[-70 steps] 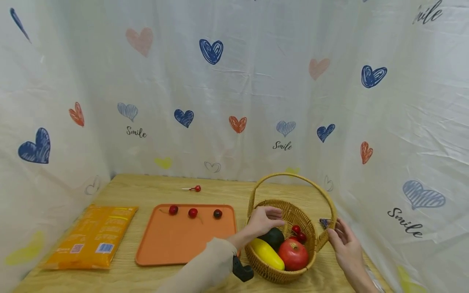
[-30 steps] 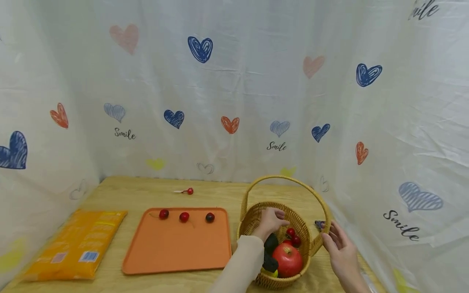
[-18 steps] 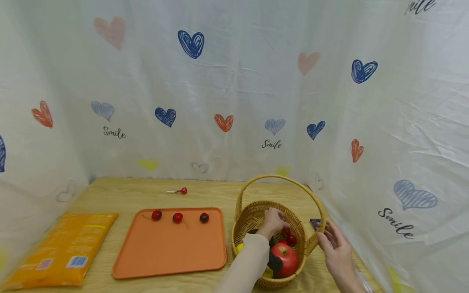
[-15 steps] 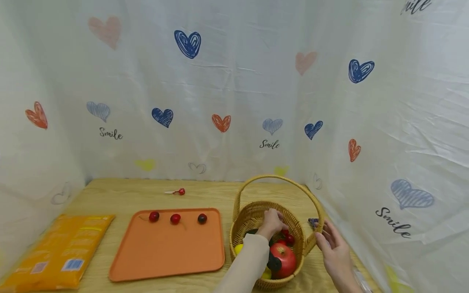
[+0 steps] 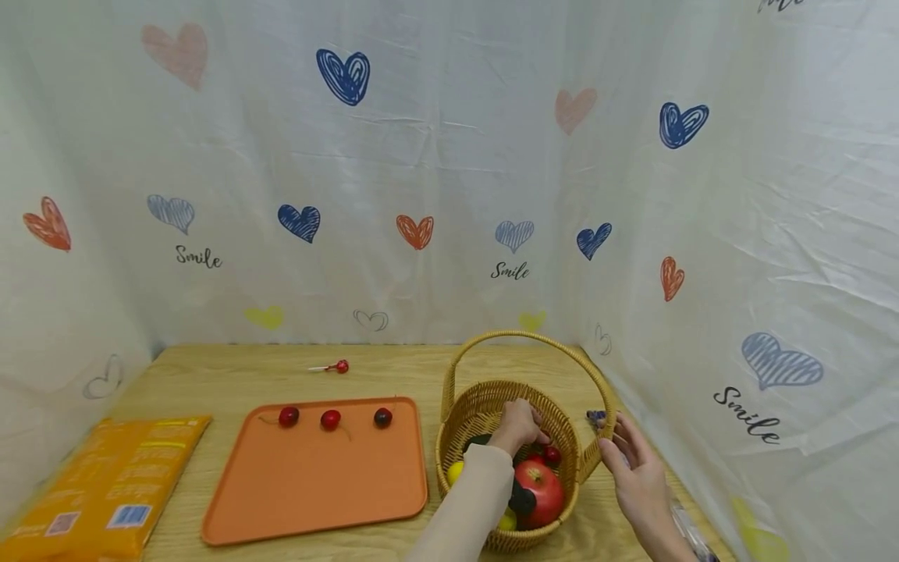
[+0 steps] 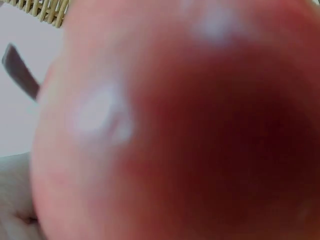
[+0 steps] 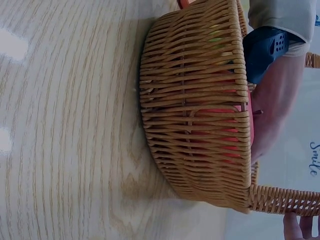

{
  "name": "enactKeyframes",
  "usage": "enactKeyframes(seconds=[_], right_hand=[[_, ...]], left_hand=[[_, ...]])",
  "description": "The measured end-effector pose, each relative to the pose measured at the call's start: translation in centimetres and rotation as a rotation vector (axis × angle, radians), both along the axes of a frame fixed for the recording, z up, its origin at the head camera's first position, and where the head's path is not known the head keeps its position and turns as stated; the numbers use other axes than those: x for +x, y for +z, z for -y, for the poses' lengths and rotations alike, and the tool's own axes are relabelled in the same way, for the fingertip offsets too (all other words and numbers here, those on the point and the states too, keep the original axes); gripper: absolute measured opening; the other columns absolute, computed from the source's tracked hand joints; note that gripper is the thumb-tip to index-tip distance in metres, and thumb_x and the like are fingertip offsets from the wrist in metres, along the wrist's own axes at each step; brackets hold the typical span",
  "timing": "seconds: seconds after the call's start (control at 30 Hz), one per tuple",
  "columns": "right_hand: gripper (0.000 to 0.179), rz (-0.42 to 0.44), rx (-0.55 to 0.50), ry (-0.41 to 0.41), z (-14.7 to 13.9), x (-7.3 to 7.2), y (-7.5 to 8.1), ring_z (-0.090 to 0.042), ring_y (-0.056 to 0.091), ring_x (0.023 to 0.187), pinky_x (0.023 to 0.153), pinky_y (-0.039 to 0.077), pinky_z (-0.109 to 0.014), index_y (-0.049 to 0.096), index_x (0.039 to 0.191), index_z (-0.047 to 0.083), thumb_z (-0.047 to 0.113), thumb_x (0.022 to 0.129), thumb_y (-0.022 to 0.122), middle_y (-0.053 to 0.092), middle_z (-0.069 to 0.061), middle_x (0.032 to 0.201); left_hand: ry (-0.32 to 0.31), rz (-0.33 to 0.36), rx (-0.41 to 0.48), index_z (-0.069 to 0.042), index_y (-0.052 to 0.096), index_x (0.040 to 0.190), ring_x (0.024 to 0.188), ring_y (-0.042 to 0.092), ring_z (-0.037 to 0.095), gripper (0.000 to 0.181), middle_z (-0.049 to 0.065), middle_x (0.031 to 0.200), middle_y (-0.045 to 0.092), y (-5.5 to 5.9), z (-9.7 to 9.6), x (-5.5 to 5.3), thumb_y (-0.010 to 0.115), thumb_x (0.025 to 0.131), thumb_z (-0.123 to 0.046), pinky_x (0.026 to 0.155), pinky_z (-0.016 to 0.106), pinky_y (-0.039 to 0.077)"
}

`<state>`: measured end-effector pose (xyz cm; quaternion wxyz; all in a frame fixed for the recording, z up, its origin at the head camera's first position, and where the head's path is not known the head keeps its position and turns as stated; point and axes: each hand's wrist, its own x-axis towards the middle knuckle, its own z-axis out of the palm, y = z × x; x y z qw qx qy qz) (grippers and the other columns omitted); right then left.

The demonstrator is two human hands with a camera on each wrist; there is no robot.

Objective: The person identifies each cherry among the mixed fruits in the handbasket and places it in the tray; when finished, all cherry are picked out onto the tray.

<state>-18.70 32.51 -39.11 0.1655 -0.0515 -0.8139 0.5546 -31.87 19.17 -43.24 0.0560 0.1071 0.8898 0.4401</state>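
A wicker basket (image 5: 511, 388) with an arched handle (image 5: 527, 334) stands at the right of the table. Inside lie a red pomegranate (image 5: 542, 492), cherries (image 5: 552, 456), a dark green fruit (image 5: 480, 440) and a yellow fruit (image 5: 455, 471), partly covered by the left sleeve. My left hand (image 5: 518, 425) reaches down into the basket, fingers bent right at the cherries; its fingertips are hidden, so I cannot tell whether they pinch one. The pomegranate (image 6: 175, 125) fills the left wrist view. My right hand (image 5: 641, 478) holds the handle's right foot between thumb and fingers.
Left of the basket lies an orange tray (image 5: 316, 484) with three cherries (image 5: 331, 420) along its far side. A lollipop (image 5: 341, 366) lies behind it. An orange packet (image 5: 115, 488) is at the far left. A small purple object (image 5: 595, 417) sits behind the handle.
My left hand has moved from above the basket's left side down among the fruit, toward the cherries, and now covers one. My right hand stays at the handle. The head view has turned left-to-right slightly.
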Motion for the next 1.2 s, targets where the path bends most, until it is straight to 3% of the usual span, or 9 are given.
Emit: enactKeyframes(seconds=[0.23,0.3,0.47,0.67,0.77,0.9,1.07,1.2], right_hand=[[0.063,0.001,-0.021,0.014,0.3,-0.1,-0.1,0.007,0.036,0.112,0.082,0.040,-0.005,0.021,0.150,0.004,0.026,0.099,0.050,0.031,-0.019,0.144],[0.063,0.005,-0.034,0.024,0.2,-0.1,-0.1,0.002,0.037,0.116,0.083,0.041,-0.006,0.020,0.151,0.005,0.025,0.100,0.049,0.030,-0.019,0.144],[0.064,0.019,-0.046,0.031,-0.1,-0.1,0.0,-0.031,0.029,0.131,0.082,0.040,-0.005,0.016,0.151,0.004,0.025,0.100,0.048,0.028,-0.020,0.146],[0.065,0.024,-0.044,0.024,-0.3,0.0,-0.1,-0.036,0.028,0.132,0.081,0.040,-0.004,0.014,0.152,0.005,0.026,0.100,0.048,0.026,-0.024,0.146],[0.065,0.025,-0.041,0.014,-0.3,0.0,-0.2,-0.016,0.036,0.127,0.080,0.041,-0.004,0.015,0.152,0.006,0.028,0.100,0.048,0.027,-0.023,0.146],[0.065,0.013,-0.044,0.019,-0.2,0.0,-0.3,0.014,0.038,0.106,0.080,0.041,-0.005,0.016,0.152,0.005,0.028,0.100,0.048,0.028,-0.023,0.144],[0.063,-0.022,-0.028,0.028,-0.2,-0.1,-0.4,0.023,0.038,0.098,0.079,0.042,-0.005,0.018,0.151,0.003,0.027,0.100,0.047,0.033,-0.019,0.139],[0.062,-0.051,-0.039,0.037,-0.1,-0.1,-0.6,0.022,0.042,0.099,0.080,0.043,-0.006,0.021,0.149,0.000,0.024,0.099,0.049,0.041,0.002,0.127]], left_hand=[[0.021,0.023,0.151,-0.002,0.075,0.088,0.104,0.055,0.029,0.021,0.013,0.100,0.062,0.0,0.9,0.0,0.084,0.069,-0.005,0.075,0.031,0.052],[0.024,0.023,0.202,-0.002,0.074,0.087,0.101,0.056,0.028,0.019,0.009,0.094,0.064,0.1,1.1,-0.2,0.082,0.071,-0.004,0.075,0.032,0.052],[0.003,0.008,0.331,-0.003,0.072,0.090,0.090,0.059,0.020,0.018,0.000,0.079,0.065,0.9,1.7,-0.5,0.080,0.074,-0.002,0.066,0.028,0.052],[-0.016,0.000,0.385,-0.007,0.073,0.092,0.078,0.061,0.014,0.017,-0.001,0.082,0.066,2.5,2.5,0.2,0.078,0.076,-0.003,0.064,0.027,0.052],[-0.014,0.033,0.409,-0.005,0.073,0.096,0.077,0.062,0.013,0.019,0.001,0.085,0.068,2.9,2.7,0.7,0.077,0.077,-0.002,0.066,0.028,0.053],[-0.042,-0.005,0.391,-0.005,0.073,0.100,0.078,0.063,0.012,0.023,0.001,0.086,0.070,3.1,3.0,1.2,0.078,0.077,-0.006,0.066,0.027,0.053],[-0.096,-0.041,0.402,-0.007,0.074,0.101,0.080,0.064,0.009,0.025,-0.002,0.085,0.071,3.7,3.8,2.1,0.079,0.077,-0.009,0.067,0.024,0.052],[-0.183,-0.024,0.461,-0.007,0.073,0.104,0.082,0.063,0.006,0.026,-0.004,0.087,0.070,4.0,5.2,3.5,0.078,0.079,-0.011,0.070,0.023,0.052]])
